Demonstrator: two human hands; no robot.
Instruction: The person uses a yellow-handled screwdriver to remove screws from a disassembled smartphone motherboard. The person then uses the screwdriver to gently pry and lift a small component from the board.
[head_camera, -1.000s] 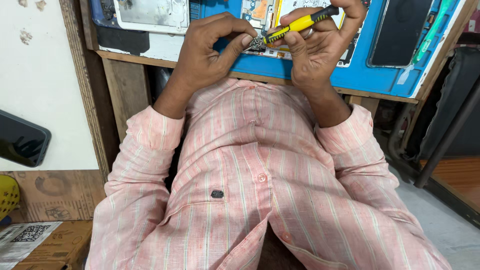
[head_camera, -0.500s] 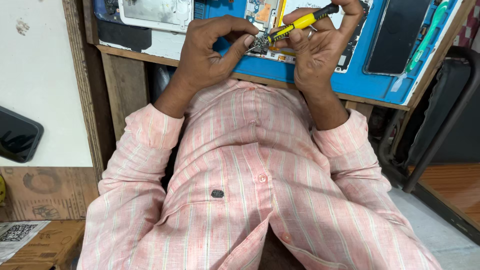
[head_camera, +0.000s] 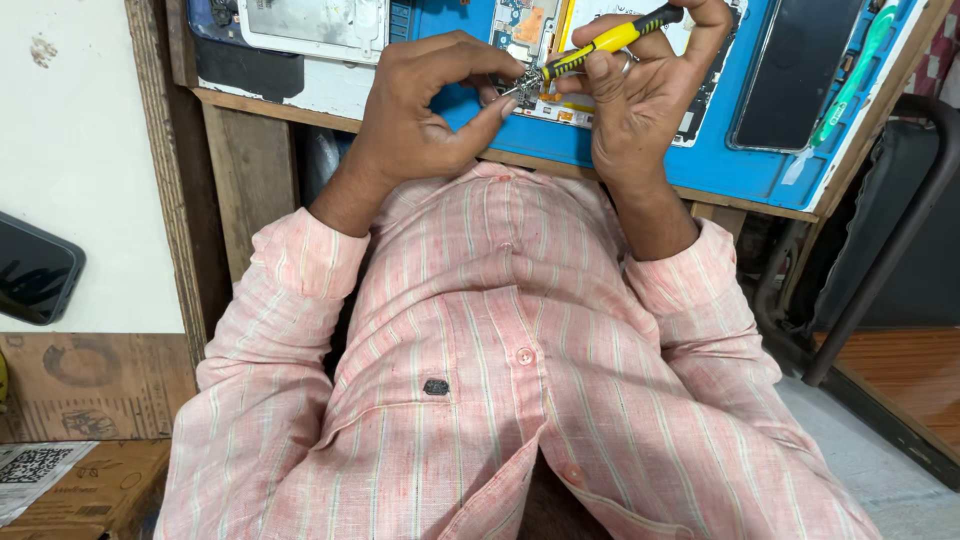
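Since the earlier frames my left thumb has come off its forefinger, and the small metal part now shows between both hands, top centre of the frame. View shifted slightly too; dark phone at left edge sits lower.

Right hand grips a yellow screwdriver, fingers curled shut round the handle, tip pointing left onto the part. Left hand pinches the part: forefinger arched over the top, thumb coming up from below, remaining fingers loosely curled. Pinch is narrow, fingertips nearly meeting at the part. Exact contact of thumb with the part I cannot tell, too small.

Doing this well, I judge: keep the driver in line with the screw, light pressure, steady the part against my forefinger so it doesn't spin or drop into my lap.

Part is held above the blue mat, over an opened phone on it. Black screen panel upper right, green tool beside it. Pink striped shirt fills lower frame.
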